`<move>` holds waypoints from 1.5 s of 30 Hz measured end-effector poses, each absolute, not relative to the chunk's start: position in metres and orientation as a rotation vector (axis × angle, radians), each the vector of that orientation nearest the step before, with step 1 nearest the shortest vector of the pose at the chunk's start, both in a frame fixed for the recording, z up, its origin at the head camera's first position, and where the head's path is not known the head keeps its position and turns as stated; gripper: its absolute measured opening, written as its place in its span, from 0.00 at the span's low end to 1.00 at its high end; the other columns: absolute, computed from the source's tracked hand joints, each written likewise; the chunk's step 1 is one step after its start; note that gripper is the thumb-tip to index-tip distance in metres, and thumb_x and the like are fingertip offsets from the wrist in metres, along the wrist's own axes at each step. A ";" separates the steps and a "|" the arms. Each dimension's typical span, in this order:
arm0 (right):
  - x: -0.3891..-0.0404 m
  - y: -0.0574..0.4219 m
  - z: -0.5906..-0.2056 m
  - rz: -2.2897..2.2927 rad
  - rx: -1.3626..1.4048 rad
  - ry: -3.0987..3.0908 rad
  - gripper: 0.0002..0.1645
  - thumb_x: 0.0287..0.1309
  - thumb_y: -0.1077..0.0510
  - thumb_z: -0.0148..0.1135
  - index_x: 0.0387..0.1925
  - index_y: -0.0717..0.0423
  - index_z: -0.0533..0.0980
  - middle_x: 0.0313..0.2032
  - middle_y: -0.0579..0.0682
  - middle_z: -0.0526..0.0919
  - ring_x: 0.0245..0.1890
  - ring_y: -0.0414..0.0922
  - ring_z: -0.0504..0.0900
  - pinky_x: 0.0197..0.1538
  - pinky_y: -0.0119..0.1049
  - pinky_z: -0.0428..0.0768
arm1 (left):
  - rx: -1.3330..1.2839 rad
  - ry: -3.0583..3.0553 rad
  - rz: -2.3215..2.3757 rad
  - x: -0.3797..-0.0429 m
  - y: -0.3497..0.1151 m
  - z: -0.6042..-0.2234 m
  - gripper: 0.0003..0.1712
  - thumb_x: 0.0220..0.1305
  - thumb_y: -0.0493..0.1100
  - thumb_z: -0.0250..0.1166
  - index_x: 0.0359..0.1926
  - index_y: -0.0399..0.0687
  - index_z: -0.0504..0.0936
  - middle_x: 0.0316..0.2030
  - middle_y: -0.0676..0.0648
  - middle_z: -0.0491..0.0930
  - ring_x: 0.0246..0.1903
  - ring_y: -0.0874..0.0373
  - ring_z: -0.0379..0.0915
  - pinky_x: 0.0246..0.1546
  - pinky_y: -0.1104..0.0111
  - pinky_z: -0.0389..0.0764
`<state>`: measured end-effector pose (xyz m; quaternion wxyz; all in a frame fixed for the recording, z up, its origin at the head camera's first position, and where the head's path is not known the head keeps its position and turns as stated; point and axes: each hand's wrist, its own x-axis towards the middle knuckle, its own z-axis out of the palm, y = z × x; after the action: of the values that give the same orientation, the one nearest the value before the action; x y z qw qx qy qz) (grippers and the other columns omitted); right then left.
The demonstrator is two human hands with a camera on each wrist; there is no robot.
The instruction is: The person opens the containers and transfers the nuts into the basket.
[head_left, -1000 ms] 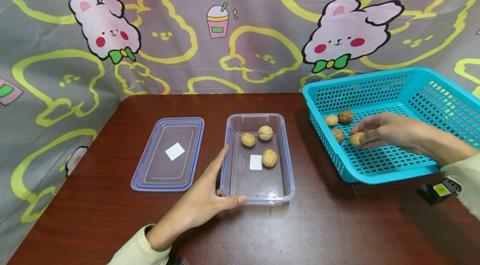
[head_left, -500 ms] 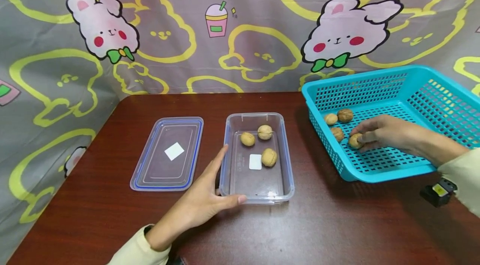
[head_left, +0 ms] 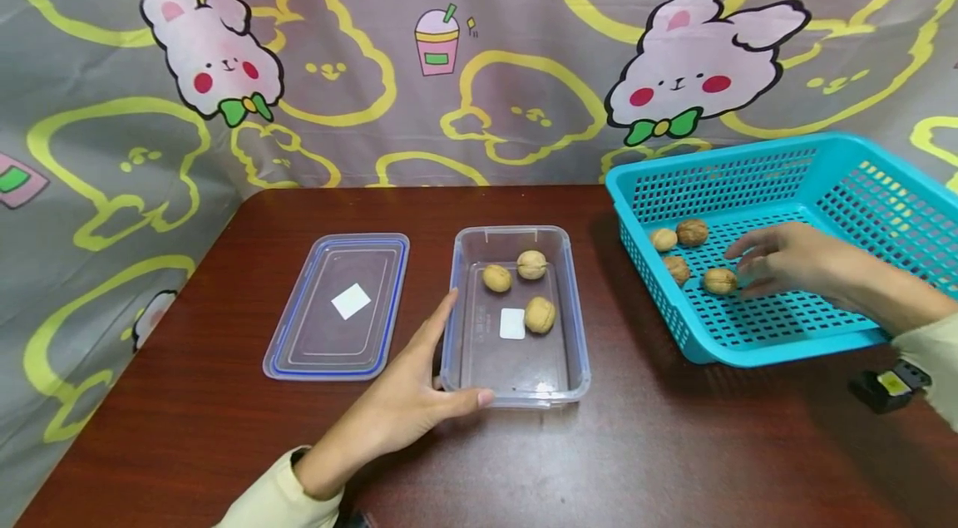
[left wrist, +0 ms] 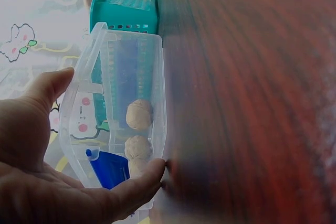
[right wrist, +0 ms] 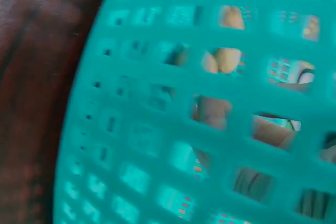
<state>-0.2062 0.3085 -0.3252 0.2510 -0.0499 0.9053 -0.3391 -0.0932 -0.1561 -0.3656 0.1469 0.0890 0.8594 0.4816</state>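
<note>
In the head view, my left hand (head_left: pixel 407 395) rests against the near-left corner of a clear plastic container (head_left: pixel 516 397), its index finger along the left side and its thumb at the front rim. Three walnuts (head_left: pixel 539 315) lie inside that container. My right hand (head_left: pixel 793 262) is inside a turquoise basket (head_left: pixel 763 355), fingers loosely bent and holding nothing. Just left of its fingertips sits a walnut (head_left: pixel 720 280) on the basket floor. Nearby lie a darker walnut (head_left: pixel 692 232) and two others along the left wall. In the right wrist view, the basket wall (right wrist: pixel 173 135) partly hides the hand.
A clear lid (head_left: pixel 337 308) with a blue seal and a white square lies left of the container on the brown table (head_left: pixel 644 445). Behind the table hangs a patterned cloth (head_left: pixel 524 21). A black device with a yellow label (head_left: pixel 891 385) is by the right sleeve.
My right hand has let go of the pale walnut in the basket and drawn slightly right, leaving a gap. The left hand and the container stay in place.
</note>
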 end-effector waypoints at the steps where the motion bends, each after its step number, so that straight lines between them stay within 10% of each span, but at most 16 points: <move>1: -0.205 0.309 -0.322 -0.922 -0.126 2.481 0.26 0.79 0.69 0.42 0.69 0.82 0.59 0.61 0.83 0.70 0.48 0.59 0.89 0.55 0.56 0.87 | 0.258 2.474 1.385 -0.093 -0.156 -0.365 0.70 0.55 0.54 0.81 0.86 0.64 0.41 0.85 0.43 0.43 0.82 0.43 0.44 0.80 0.40 0.50; 21: -0.154 0.221 -0.259 -0.866 -0.264 2.867 0.23 0.75 0.51 0.61 0.68 0.49 0.75 0.62 0.61 0.82 0.55 0.58 0.84 0.37 0.38 0.83 | 0.260 2.472 1.407 -0.092 -0.158 -0.365 0.70 0.55 0.53 0.82 0.86 0.64 0.41 0.84 0.42 0.43 0.81 0.43 0.46 0.79 0.40 0.52; 30: -0.141 0.162 -0.263 -1.084 -0.371 2.837 0.26 0.72 0.50 0.66 0.68 0.46 0.75 0.63 0.54 0.82 0.62 0.56 0.82 0.58 0.59 0.84 | 0.259 2.477 1.404 -0.092 -0.157 -0.367 0.70 0.55 0.53 0.81 0.85 0.66 0.41 0.84 0.43 0.44 0.80 0.43 0.50 0.78 0.42 0.59; 45: -0.146 0.091 -0.300 -1.256 -0.679 2.874 0.22 0.62 0.68 0.67 0.58 0.59 0.80 0.57 0.58 0.84 0.56 0.57 0.85 0.54 0.56 0.85 | 0.257 2.464 1.412 -0.093 -0.156 -0.366 0.70 0.55 0.54 0.82 0.85 0.67 0.41 0.84 0.41 0.44 0.80 0.43 0.49 0.77 0.41 0.60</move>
<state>-0.1465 0.0911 -0.3000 -0.0337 -0.2115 0.8951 -0.3911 -0.0929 -0.1559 -0.3665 0.1446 0.0891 0.8550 0.4900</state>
